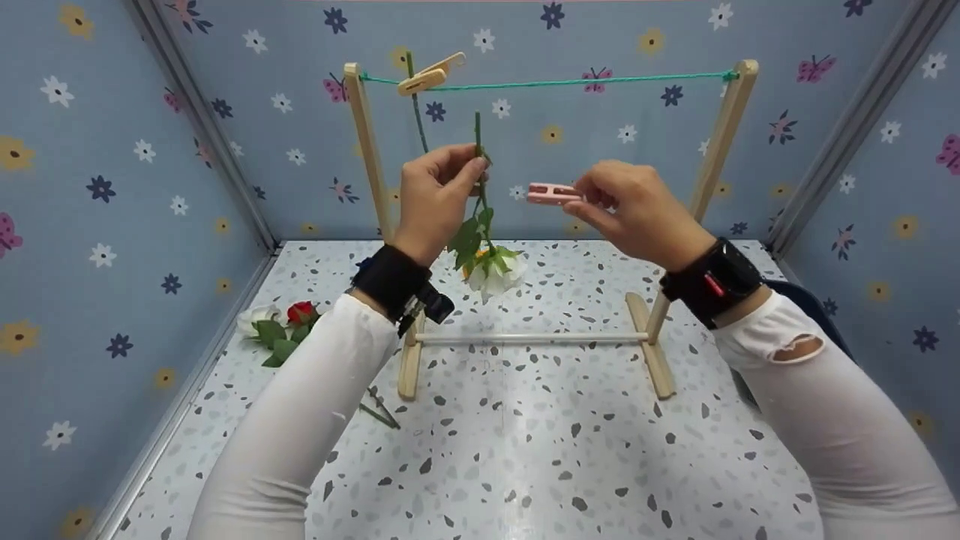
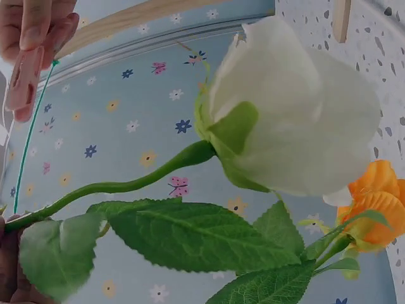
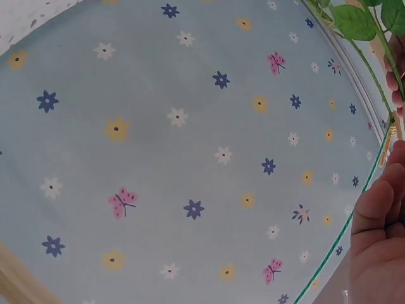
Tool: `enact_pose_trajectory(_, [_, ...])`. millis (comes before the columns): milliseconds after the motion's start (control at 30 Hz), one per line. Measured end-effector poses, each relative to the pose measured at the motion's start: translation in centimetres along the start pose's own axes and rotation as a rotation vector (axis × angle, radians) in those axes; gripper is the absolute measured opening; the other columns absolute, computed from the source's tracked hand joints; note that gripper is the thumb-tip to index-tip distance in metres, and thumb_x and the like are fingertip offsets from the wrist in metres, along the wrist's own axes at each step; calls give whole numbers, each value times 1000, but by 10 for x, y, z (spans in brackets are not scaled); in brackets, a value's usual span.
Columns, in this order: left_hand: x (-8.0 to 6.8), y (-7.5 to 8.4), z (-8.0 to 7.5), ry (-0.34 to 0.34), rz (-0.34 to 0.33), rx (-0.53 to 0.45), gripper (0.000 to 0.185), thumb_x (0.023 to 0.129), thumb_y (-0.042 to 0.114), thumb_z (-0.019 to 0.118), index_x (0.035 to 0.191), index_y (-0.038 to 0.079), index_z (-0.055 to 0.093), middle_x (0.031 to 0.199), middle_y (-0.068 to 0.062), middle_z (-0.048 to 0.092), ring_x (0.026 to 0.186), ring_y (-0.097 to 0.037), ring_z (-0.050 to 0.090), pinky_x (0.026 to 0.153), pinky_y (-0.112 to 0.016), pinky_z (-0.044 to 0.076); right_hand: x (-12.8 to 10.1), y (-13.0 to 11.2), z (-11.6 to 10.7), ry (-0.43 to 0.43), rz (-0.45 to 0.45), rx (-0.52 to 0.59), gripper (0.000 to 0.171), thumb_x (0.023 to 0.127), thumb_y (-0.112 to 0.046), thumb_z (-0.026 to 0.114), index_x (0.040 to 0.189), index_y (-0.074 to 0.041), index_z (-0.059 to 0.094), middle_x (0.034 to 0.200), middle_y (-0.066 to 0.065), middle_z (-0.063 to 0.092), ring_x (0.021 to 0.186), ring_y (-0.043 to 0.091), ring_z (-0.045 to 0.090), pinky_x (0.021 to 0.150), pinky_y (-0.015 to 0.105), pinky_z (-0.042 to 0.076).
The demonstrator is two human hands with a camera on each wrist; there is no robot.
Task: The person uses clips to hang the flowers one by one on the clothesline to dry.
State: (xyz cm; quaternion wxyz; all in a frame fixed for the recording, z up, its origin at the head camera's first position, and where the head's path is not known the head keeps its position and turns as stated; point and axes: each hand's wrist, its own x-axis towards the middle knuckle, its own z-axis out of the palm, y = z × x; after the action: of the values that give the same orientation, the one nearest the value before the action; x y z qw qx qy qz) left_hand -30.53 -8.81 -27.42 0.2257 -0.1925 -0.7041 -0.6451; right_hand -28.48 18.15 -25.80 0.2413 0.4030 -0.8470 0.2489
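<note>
Left hand (image 1: 435, 191) pinches the rose (image 1: 495, 274) stem, bloom hanging down at frame centre, below the string (image 1: 570, 81). Your right hand (image 1: 630, 210) grips the pink peg (image 1: 551, 194). Raise stem to string, then clip squarely across both.

String (image 1: 585, 82) free from the yellow peg (image 1: 429, 76) right to the post (image 1: 724, 142); open air under it. Left hand (image 1: 435, 191) with rose (image 1: 491, 271) and right hand (image 1: 630, 210) with pink peg (image 1: 551, 194) crowd the middle. Flowers (image 1: 281, 326) block floor left; front floor open.
</note>
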Motion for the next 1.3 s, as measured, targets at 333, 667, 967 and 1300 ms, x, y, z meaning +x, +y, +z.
enact_pose_trajectory(333, [22,2,3,69,-49,-12,21,105,2,69,123,-5,77,110,-17,79,92,-18,74,85,-28,66,47,-3,-13,50,25,-40,21,99,-12,79,100,8,76,79,19,65,68,14,43,62,17,31])
enact_pose_trajectory(667, [37,2,4,148,-76,-25,21,104,3,72,122,-6,78,112,-20,79,89,-12,73,86,-27,65,93,-22,-29,11,96,-154,28,109,-21,69,111,5,80,90,20,67,76,17,45,68,25,33])
enact_pose_trajectory(967, [44,0,6,156,-92,-17,21,105,3,70,122,-7,78,113,-20,79,89,-10,73,86,-25,65,128,-31,-33,-84,139,-252,31,113,-20,62,119,5,78,104,22,72,86,25,53,73,32,39])
enact_pose_trajectory(1300, [46,-1,6,143,-112,-24,22,106,5,69,124,-5,77,110,-16,78,93,-13,71,91,-28,64,147,-35,-35,-178,158,-342,37,115,-23,55,125,6,76,114,25,71,103,37,59,87,45,50])
